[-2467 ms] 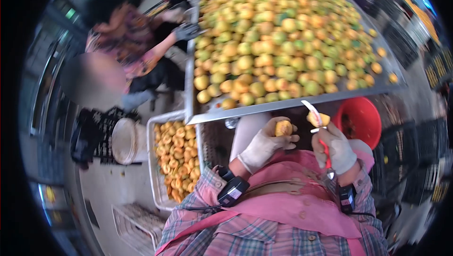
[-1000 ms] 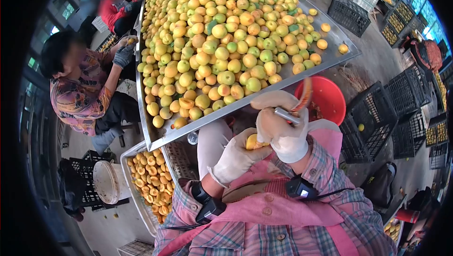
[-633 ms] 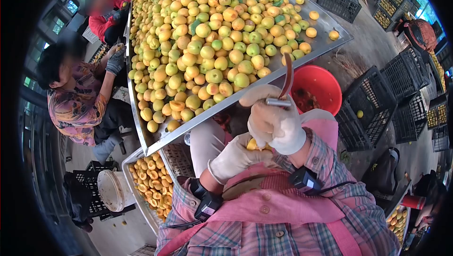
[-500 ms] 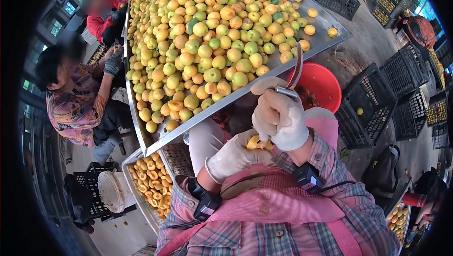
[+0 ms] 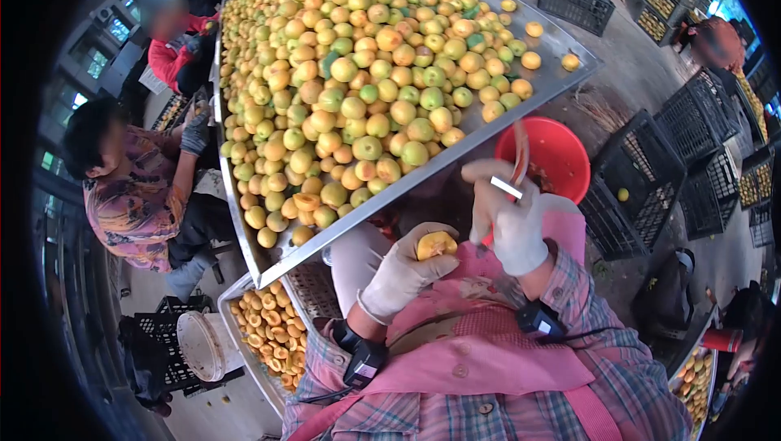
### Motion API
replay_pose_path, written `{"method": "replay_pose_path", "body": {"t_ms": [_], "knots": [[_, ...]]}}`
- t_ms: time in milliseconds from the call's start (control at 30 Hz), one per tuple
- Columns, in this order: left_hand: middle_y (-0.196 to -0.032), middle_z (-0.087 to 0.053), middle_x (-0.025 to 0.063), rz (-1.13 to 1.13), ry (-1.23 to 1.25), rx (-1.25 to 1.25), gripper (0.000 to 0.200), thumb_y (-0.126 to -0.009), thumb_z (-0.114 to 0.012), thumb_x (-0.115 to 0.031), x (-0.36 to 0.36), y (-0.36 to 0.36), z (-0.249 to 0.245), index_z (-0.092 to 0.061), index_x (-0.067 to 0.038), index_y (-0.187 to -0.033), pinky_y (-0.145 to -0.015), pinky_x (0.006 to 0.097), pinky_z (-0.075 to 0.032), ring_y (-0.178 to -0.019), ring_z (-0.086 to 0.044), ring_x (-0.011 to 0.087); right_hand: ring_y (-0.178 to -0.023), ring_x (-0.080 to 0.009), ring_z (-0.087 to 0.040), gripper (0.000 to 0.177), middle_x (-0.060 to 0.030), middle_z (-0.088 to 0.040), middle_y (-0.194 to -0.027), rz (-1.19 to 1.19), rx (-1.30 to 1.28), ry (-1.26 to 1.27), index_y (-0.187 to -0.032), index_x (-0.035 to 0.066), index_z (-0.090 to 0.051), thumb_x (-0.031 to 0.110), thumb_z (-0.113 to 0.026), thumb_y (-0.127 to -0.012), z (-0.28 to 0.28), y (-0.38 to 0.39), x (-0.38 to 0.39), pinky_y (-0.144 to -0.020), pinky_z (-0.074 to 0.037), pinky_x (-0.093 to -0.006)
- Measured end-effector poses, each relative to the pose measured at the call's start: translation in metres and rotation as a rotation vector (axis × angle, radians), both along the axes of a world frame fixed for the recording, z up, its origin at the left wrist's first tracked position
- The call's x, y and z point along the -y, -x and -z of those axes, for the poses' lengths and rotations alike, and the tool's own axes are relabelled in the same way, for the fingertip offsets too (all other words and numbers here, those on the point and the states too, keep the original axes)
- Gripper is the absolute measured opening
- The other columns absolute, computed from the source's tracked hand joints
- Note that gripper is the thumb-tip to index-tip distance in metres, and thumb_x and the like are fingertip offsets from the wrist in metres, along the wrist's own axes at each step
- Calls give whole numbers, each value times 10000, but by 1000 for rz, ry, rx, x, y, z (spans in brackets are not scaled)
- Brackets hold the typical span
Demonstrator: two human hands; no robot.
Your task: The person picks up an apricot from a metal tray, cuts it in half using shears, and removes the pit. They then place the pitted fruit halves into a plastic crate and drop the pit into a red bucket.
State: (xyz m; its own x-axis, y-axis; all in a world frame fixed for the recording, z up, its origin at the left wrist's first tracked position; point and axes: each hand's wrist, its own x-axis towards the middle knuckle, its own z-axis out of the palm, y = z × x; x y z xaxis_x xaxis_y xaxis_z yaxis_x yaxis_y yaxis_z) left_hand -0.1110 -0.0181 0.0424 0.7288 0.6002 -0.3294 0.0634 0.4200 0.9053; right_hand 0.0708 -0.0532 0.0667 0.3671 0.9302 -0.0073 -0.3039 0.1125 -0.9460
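Note:
My left hand [image 5: 403, 270], in a white glove, holds a yellow apricot [image 5: 436, 244] with its cut face up, just above my pink apron. My right hand [image 5: 512, 217], also gloved, grips a small knife [image 5: 516, 166] with a red handle; the blade points up in front of the red bucket [image 5: 547, 158]. The two hands are a little apart, below the near edge of a big metal tray [image 5: 561, 38] heaped with yellow and green apricots.
A lower metal tray [image 5: 244, 364] of halved apricots sits at my left knee, beside a white bucket [image 5: 201, 347]. A seated person in a patterned shirt [image 5: 130, 197] works at the tray's left side, another behind. Black crates [image 5: 651, 172] stand at right.
My right hand has pulled away from the left, to the right, with the knife still in it. The apricot in my left hand now shows openly. The view has shifted slightly.

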Motion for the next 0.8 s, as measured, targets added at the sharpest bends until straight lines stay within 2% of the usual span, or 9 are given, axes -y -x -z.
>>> {"method": "replay_pose_path", "body": {"t_ms": [200,267,367,467,533,600,700,767,800], "knots": [[-888,-574,-42,-109,11,-16,372,-883,-698,-165,-2,15,7,-542,-106,-1215,-583,182,-466,-671,-544,43,-429,-51,-460,203,-13,-588,-680,-294,62,205,-1108,14,-643,37,-580,-917,17,12,12,-392,-348,-205],[-894,-608,-8,-98,0,-53,431,-899,-674,-169,-2,14,8,-495,-84,-1281,-596,186,-485,-678,-574,71,-522,-80,-551,217,-37,-631,-768,-411,46,219,-1125,1,-636,37,-579,-919,18,9,9,-457,-436,-226],[-816,-543,-58,-45,-15,-59,388,-930,-621,-280,-6,13,3,-557,-121,-1278,-552,163,-412,-634,-503,29,-882,-98,-617,259,-45,-661,-974,-638,22,357,-1167,-26,-620,29,-580,-918,-3,9,5,-779,-517,-261],[-813,-532,-63,32,-136,3,495,-912,-655,-407,-8,14,16,-553,-111,-1296,-554,173,-405,-635,-494,30,-891,-86,-583,321,-14,-665,-998,-691,270,151,-1181,21,-626,34,-605,-861,39,-4,1,-838,-484,-267],[-833,-547,-55,62,-65,-83,566,-889,-656,-483,-10,8,11,-549,-107,-1298,-561,187,-412,-643,-503,38,-972,-92,-573,405,-29,-652,-1077,-763,229,270,-1233,24,-593,51,-641,-832,25,-10,3,-906,-459,-276],[-858,-566,-42,64,21,-51,543,-903,-640,-482,-16,1,18,-550,-107,-1285,-575,194,-419,-660,-516,49,-922,-109,-588,331,-35,-638,-1007,-710,202,60,-1183,20,-600,28,-634,-854,62,-8,-2,-877,-472,-271],[-844,-562,-37,126,-41,-160,564,-899,-594,-562,-25,-11,11,-560,-99,-1220,-562,180,-395,-652,-503,49,-884,-106,-585,250,-25,-627,-949,-659,195,101,-1123,18,-607,14,-621,-874,44,-13,2,-840,-480,-260],[-849,-572,-32,141,-62,-143,547,-910,-580,-556,-27,-20,10,-558,-99,-1211,-559,184,-399,-655,-511,52,-710,-103,-600,192,-33,-619,-853,-438,159,222,-1071,19,-600,4,-614,-880,34,-13,5,-653,-506,-246],[-850,-583,-23,94,-47,-114,525,-927,-566,-536,-27,-24,11,-553,-91,-1206,-557,190,-406,-654,-520,59,-710,-103,-600,192,-33,-619,-853,-435,159,221,-1071,19,-600,4,-614,-880,36,-14,7,-653,-506,-246]]}}
